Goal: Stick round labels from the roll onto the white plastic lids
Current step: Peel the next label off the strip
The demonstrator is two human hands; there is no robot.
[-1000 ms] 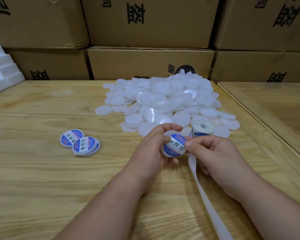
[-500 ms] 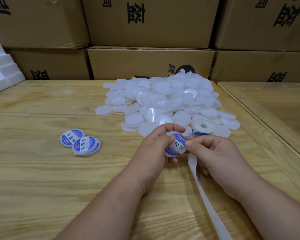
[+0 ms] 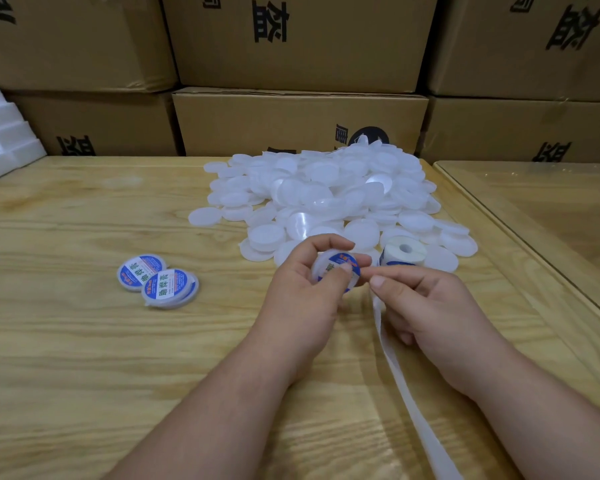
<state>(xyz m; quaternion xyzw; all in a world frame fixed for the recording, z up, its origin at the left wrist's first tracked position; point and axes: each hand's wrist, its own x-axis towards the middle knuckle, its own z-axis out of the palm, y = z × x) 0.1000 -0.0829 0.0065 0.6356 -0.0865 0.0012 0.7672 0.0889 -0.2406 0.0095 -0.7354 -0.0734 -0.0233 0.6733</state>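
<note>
Two hands, left hand (image 3: 302,289) grips labelled lid (image 3: 336,273), right hand (image 3: 426,306) adj.

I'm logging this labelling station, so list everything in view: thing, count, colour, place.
labelled lids: two, white with blue labels, overlapping, table left of the hands
held lid: one, white with blue label, in the left grip
plain lids: large pile, white, table centre-back
label roll: one, white, beside the pile's near edge
backing strip: one, white, trailing toward the camera
table: one, light wood
cardboard boxes: several, brown, stacked behind
foam blocks: white, far left
left hand: holds the lid
right hand: touches the label edge
</note>
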